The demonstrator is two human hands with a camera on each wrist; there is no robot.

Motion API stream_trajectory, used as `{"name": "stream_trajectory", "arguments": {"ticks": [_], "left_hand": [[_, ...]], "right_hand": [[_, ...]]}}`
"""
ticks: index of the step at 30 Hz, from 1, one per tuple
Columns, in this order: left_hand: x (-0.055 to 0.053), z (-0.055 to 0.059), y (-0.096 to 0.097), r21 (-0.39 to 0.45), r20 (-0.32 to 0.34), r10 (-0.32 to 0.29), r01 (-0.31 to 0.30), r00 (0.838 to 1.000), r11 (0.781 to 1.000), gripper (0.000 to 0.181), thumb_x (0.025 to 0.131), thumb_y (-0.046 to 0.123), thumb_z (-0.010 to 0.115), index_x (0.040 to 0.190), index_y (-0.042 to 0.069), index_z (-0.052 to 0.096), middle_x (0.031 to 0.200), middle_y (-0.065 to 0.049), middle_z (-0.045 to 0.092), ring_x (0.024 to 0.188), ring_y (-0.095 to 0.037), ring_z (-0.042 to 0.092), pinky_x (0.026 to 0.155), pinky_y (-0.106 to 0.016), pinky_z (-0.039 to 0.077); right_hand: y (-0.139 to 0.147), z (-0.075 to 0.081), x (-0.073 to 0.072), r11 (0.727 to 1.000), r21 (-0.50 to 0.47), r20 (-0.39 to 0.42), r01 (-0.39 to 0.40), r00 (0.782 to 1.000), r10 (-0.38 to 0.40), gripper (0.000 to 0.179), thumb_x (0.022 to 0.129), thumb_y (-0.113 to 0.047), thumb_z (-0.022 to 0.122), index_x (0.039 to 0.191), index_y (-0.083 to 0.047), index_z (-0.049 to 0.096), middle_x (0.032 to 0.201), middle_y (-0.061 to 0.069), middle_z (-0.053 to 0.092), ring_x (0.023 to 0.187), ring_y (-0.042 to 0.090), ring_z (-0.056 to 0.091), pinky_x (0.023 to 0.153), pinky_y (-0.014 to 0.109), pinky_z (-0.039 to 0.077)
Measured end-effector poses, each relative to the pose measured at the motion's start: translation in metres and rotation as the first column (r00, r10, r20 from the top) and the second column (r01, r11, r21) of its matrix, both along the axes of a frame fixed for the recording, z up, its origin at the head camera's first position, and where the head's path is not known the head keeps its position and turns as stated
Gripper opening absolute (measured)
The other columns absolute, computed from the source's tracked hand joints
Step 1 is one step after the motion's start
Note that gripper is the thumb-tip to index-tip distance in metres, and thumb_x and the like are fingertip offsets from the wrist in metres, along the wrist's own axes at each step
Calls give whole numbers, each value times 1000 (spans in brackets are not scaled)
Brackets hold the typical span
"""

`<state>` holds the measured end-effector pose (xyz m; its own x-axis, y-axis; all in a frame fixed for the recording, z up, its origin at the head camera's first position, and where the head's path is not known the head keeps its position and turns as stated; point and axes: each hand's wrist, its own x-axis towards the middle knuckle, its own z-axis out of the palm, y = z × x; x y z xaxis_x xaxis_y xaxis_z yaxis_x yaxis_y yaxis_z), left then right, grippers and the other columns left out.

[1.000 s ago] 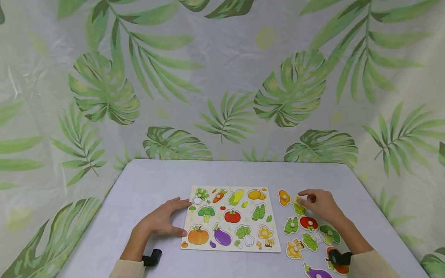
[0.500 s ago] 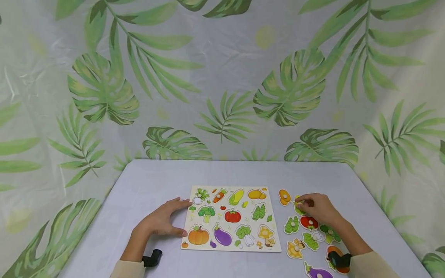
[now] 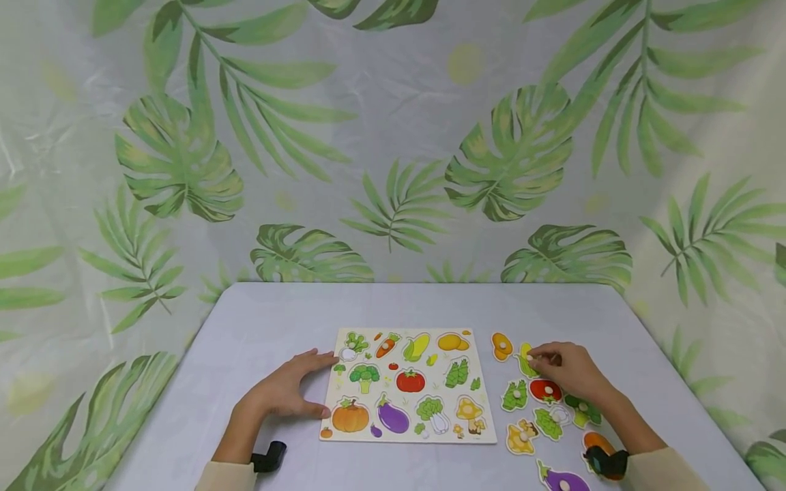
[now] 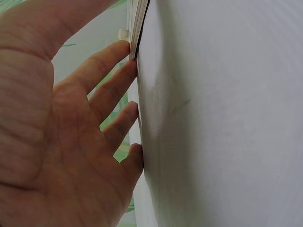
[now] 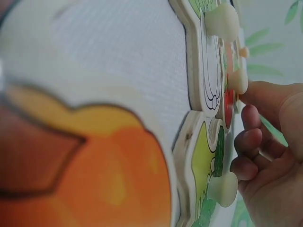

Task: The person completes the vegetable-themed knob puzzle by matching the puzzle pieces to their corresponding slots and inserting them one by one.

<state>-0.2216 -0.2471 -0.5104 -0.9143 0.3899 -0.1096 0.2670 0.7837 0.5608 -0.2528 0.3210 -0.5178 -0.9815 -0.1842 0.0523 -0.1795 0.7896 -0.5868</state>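
Note:
A wooden vegetable puzzle board (image 3: 381, 426) lies mid-table in the head view. My left hand (image 3: 284, 389) rests at its left edge, thumb and fingers spread and touching it; the left wrist view shows the fingers (image 4: 113, 90) against the board's edge. My right hand (image 3: 571, 372) pinches the corn puzzle piece (image 3: 524, 365) right of the board, its fingertips hiding the knob. Just below that hand lies the tomato piece (image 3: 545, 391). In the right wrist view the right hand (image 5: 272, 137) reaches past several knobbed pieces; the corn is hidden there.
Around the right hand lie a potato piece (image 3: 501, 346), asparagus (image 3: 514, 395), cabbage (image 3: 548, 424), broccoli (image 3: 580, 411), mushroom (image 3: 520, 438), eggplant (image 3: 561, 479) and pumpkin (image 3: 597, 443). Knobbed radish (image 3: 348, 351) and carrot (image 3: 387, 346) pieces sit in the board. A leaf-patterned curtain (image 3: 393, 136) hangs behind.
My right fingers have closed on the corn piece, which has turned and shifted slightly up and left. The left hand and the board stay where they were.

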Motion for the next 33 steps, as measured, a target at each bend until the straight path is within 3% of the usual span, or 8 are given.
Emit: {"name": "stream_trajectory", "arguments": {"ticks": [12,27,33], "left_hand": [[0,2,-1,-1,-8,-5,5,1000,1000,95,67,52,92,151,29,53,162,3,45,157,-36,27,120,-70,27],[0,3,-2,9,-9,-8,8,1000,1000,94,67,52,92,150,28,54,161,3,46,157,-35,27,121,-69,27],[0,2,-1,9,3,-9,9,1000,1000,95,67,52,92,151,29,53,162,4,46,157,-35,27,120,-70,27]], "right_hand": [[-5,7,1,998,22,-67,64,996,-63,26,94,-27,77,111,-8,78,80,0,60,73,14,50,59,22,44],[-11,17,-5,998,0,-169,66,983,-66,25,94,-31,77,107,-10,79,80,-2,62,71,13,49,58,22,42],[-18,19,-4,998,-7,-162,58,985,-58,26,92,-31,79,106,-9,79,79,-2,61,71,13,49,58,22,41]]}}
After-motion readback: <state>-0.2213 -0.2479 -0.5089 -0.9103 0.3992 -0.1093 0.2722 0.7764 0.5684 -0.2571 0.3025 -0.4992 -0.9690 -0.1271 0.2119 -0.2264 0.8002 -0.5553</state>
